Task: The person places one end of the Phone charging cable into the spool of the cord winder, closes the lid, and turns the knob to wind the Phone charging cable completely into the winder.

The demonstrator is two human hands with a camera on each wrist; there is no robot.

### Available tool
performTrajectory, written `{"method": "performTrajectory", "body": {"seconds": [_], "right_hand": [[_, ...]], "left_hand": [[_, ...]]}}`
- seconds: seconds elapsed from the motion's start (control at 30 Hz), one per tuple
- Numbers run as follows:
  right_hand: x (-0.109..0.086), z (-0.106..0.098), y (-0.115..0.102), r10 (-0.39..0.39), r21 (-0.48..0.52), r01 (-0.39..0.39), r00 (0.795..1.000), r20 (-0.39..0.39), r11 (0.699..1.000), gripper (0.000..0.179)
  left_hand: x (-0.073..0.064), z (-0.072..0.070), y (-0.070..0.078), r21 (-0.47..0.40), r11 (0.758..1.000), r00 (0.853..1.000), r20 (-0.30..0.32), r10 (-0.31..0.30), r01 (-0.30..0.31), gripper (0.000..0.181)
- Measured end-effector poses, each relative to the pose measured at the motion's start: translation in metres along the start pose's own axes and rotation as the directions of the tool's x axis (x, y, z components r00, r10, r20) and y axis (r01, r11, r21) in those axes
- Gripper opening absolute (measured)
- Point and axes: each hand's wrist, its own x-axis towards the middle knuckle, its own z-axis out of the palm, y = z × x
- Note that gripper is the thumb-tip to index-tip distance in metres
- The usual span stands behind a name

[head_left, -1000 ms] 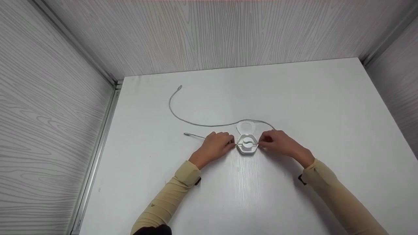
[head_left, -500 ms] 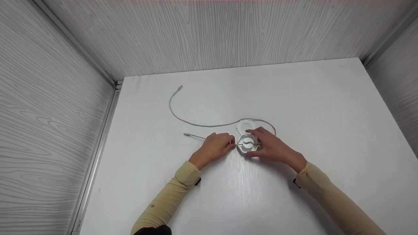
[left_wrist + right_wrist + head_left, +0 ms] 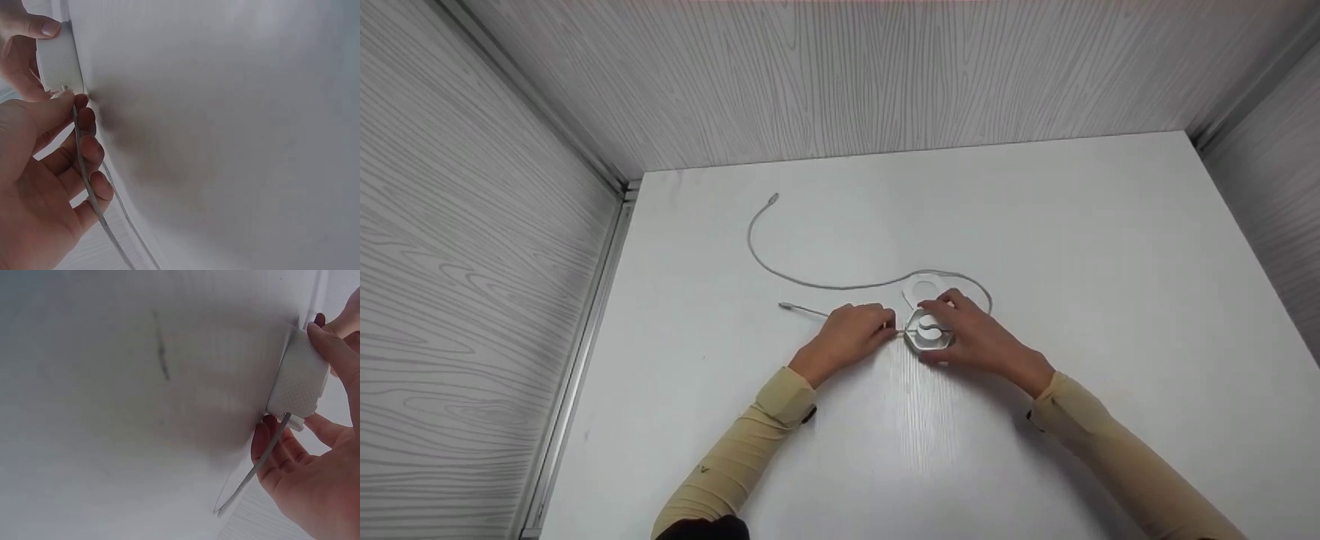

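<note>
Cable (image 3: 90, 188) crosses the case (image 3: 928, 340), mostly loose outside; the lid (image 3: 924, 286) is open. Left hand (image 3: 851, 331) pinches the cable; right hand (image 3: 988, 341) grips the case.

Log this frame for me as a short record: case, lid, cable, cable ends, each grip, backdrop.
Case: white hexagonal plastic-looking case on a white table
Lid: white rounded lid, open beyond the case, partly covered by fingers
Cable: thin grey cable, entering the case from both sides
Cable ends: two grey connectors, both left of the case
Left grip: pinches the cable beside the case
Right grip: holds the case between thumb and fingers
Backdrop: pale wood-grain panels
</note>
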Motion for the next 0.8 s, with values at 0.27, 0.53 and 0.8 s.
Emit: {"method": "performTrajectory", "body": {"seconds": [0.27,0.53,0.8], "right_hand": [[-0.004,-0.003,0.004,0.023,0.003,-0.023,1.0,-0.002,1.0,0.08],[-0.005,-0.001,0.005,0.0,-0.011,-0.001,1.0,-0.027,1.0,0.078],[-0.006,0.0,0.005,0.026,0.016,-0.026,1.0,-0.008,1.0,0.078]], "left_hand": [[-0.01,-0.008,-0.011,-0.005,0.999,0.999,-0.001,-0.043,0.043,0.019],[-0.02,-0.014,-0.022,-0.012,0.997,0.997,0.013,-0.078,0.078,0.02],[-0.034,-0.02,-0.032,-0.027,0.992,0.992,0.018,-0.127,0.127,0.02]]}}
